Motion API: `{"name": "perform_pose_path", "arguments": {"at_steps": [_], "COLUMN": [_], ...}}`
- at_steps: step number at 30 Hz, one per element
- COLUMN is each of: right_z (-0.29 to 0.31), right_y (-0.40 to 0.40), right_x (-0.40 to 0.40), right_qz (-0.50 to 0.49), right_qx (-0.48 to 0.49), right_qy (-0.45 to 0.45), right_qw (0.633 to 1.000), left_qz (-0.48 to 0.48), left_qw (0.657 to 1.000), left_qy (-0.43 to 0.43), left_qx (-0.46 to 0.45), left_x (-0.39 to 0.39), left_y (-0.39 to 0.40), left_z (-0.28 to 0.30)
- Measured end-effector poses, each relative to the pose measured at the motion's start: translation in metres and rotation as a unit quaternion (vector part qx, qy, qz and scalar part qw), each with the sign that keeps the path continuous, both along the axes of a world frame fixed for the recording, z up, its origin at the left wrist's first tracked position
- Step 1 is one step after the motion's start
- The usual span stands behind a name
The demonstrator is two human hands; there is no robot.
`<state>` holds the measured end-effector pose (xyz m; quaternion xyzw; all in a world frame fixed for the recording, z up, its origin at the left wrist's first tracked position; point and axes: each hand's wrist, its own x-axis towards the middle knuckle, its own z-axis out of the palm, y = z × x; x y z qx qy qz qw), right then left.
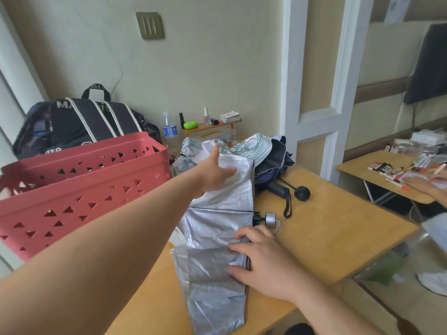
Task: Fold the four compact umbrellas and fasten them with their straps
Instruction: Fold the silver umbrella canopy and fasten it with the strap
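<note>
Silver umbrella [215, 228] is laid lengthwise down the middle of the frame on the wooden table [326, 226], canopy loose and unrolled, its silver handle [271, 220] pointing right at mid-frame. Left hand [217, 174] is extended to the far end of the canopy, fingers spread and flat on the fabric, nothing pinched. Right hand [261, 259] is pressed on the near part of the canopy at lower centre, fingers lightly bent and bearing down on the folds; a full grip is not seen. Strap is not located in this view. A white printed umbrella [251, 146] and a dark navy umbrella [278, 160] are heaped just behind, upper centre, both still unfolded; a black handle with wrist loop [280, 192] and a black ball-ended rod [301, 193] lie beside them. A fourth umbrella cannot be made out. Red basket [84, 184] is at left. Handling judgement: fabric is thin, light, slick and crinkly, so pleats are likely to slip and spring open unless held down; ribs underneath are stiff but thin and could be bent if forced. Best hold is judged to be the handle for twisting, with the canopy gathered near the rib tips.
</note>
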<state>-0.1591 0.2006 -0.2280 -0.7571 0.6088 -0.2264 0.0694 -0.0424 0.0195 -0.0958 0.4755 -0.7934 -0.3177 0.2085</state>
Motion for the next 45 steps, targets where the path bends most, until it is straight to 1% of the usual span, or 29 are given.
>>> {"name": "perform_pose_path", "arguments": {"at_steps": [1, 4, 7, 10, 13, 15, 17, 19, 21, 22, 24, 28, 31, 35, 37, 40, 42, 45], "right_z": [-0.001, -0.002, -0.001, -0.001, 0.0, 0.002, 0.005, 0.007, 0.009, 0.01, 0.017, 0.038, 0.052, 0.062, 0.061, 0.056, 0.054, 0.055], "right_y": [0.0, 0.0, 0.001, 0.002, 0.004, 0.004, 0.006, 0.007, 0.007, 0.007, 0.008, 0.005, 0.001, 0.0, -0.001, -0.004, -0.004, -0.002], "right_x": [0.0, 0.0, -0.002, -0.003, -0.004, -0.004, -0.003, -0.001, -0.001, 0.0, 0.004, 0.016, 0.019, 0.018, 0.016, 0.012, 0.013, 0.019], "right_qz": [0.001, 0.003, -0.002, -0.003, -0.009, -0.015, -0.023, -0.049, -0.094, -0.115, -0.136, -0.122, -0.113, -0.09, -0.101, -0.137, -0.114, -0.058], "right_qx": [-0.001, -0.008, -0.017, -0.03, -0.035, -0.034, -0.031, -0.068, -0.156, -0.194, -0.233, -0.214, -0.199, -0.151, -0.128, -0.116, -0.107, -0.127], "right_qy": [-0.001, -0.01, -0.035, -0.05, -0.059, -0.066, -0.093, -0.15, -0.2, -0.217, -0.244, -0.289, -0.298, -0.326, -0.314, -0.293, -0.308, -0.355], "right_qw": [1.0, 1.0, 0.999, 0.998, 0.998, 0.997, 0.995, 0.985, 0.963, 0.95, 0.932, 0.925, 0.927, 0.929, 0.935, 0.939, 0.939, 0.924], "left_qz": [0.009, 0.04, 0.025, -0.004, -0.015, -0.008, 0.004, 0.003, 0.005, 0.007, 0.009, 0.013, 0.01, 0.006, 0.005, 0.012, 0.013, 0.001], "left_qw": [1.0, 0.992, 0.981, 0.972, 0.97, 0.963, 0.956, 0.952, 0.95, 0.949, 0.946, 0.939, 0.937, 0.932, 0.928, 0.921, 0.92, 0.921], "left_qy": [0.019, 0.117, 0.193, 0.225, 0.218, 0.242, 0.271, 0.289, 0.298, 0.303, 0.31, 0.329, 0.336, 0.356, 0.368, 0.387, 0.388, 0.385], "left_qx": [0.005, 0.009, -0.022, -0.069, -0.111, -0.116, -0.108, -0.098, -0.09, -0.087, -0.092, -0.101, -0.094, -0.067, -0.058, -0.049, -0.054, -0.054], "left_x": [-0.002, -0.001, 0.006, 0.027, 0.058, 0.076, 0.088, 0.094, 0.096, 0.096, 0.095, 0.094, 0.097, 0.102, 0.104, 0.104, 0.103, 0.103], "left_y": [-0.002, 0.001, 0.022, 0.049, 0.076, 0.093, 0.106, 0.115, 0.121, 0.124, 0.129, 0.138, 0.142, 0.146, 0.146, 0.144, 0.141, 0.139], "left_z": [-0.005, -0.011, -0.003, 0.003, -0.001, -0.012, -0.025, -0.037, -0.045, -0.048, -0.053, -0.058, -0.061, -0.07, -0.073, -0.074, -0.075, -0.075]}}
